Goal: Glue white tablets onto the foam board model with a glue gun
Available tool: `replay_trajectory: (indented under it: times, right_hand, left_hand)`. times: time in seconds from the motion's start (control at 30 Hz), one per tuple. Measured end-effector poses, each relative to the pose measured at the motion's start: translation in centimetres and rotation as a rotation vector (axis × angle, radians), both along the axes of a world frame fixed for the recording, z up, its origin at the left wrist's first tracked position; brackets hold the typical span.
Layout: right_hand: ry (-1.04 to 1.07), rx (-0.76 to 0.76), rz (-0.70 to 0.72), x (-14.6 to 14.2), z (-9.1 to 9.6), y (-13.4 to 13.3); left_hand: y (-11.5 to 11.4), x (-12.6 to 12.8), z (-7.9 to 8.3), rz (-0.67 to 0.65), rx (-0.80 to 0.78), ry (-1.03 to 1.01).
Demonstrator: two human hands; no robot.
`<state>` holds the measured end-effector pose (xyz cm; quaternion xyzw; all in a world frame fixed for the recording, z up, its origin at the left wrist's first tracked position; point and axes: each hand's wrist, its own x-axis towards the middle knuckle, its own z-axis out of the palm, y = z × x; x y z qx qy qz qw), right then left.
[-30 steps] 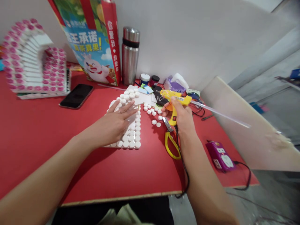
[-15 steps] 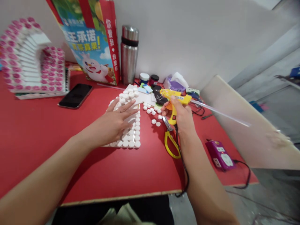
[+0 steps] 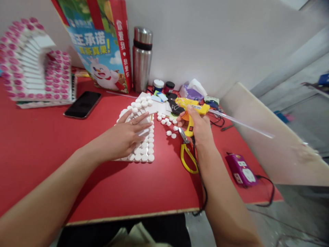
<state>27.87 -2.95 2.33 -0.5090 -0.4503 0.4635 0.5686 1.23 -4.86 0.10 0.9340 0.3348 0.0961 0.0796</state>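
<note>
My left hand (image 3: 125, 137) lies over a white craft piece (image 3: 144, 151) covered in rows of small white discs, its fingers stretched out and apart. Part of that piece is hidden beneath the palm. In my right hand (image 3: 202, 127) is a yellow hot glue gun (image 3: 190, 126), its nozzle pointing left and a long clear glue stick (image 3: 241, 124) poking out of its back. Loose white discs (image 3: 167, 120) lie on the table between the two hands. Below the glue gun rests a pair of yellow-handled scissors (image 3: 189, 159).
On the red table (image 3: 123, 192) stand a steel flask (image 3: 142, 61), a printed bag (image 3: 100, 51) and a pink-and-white disc-covered model (image 3: 28, 68). A black phone (image 3: 82, 105) lies left. A purple power socket (image 3: 241, 169) sits right, near a pale board (image 3: 269, 140). The gun's black cord (image 3: 203, 185) hangs over the front edge.
Almost nothing differs. My left hand has shifted very slightly on the disc-covered piece, and the right hand keeps the glue gun in the same place.
</note>
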Motion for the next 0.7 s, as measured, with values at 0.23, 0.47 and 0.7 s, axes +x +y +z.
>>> replay_trajectory:
  times: [0.23,0.47,0.7]
  right_hand:
    - [0.002,0.018,0.015,0.1,-0.2,0.1]
    - [-0.009,0.028,0.016,0.2,-0.3,0.3]
    - [-0.025,0.019,0.001,0.0,-0.3,0.3]
  left_hand:
    - [0.2,-0.3,-0.2,-0.038,0.056,-0.011]
    - [0.5,0.1,0.1,-0.012,0.159,-0.048]
    - [1.2,0.7,-1.3,0.002,0.237,-0.041]
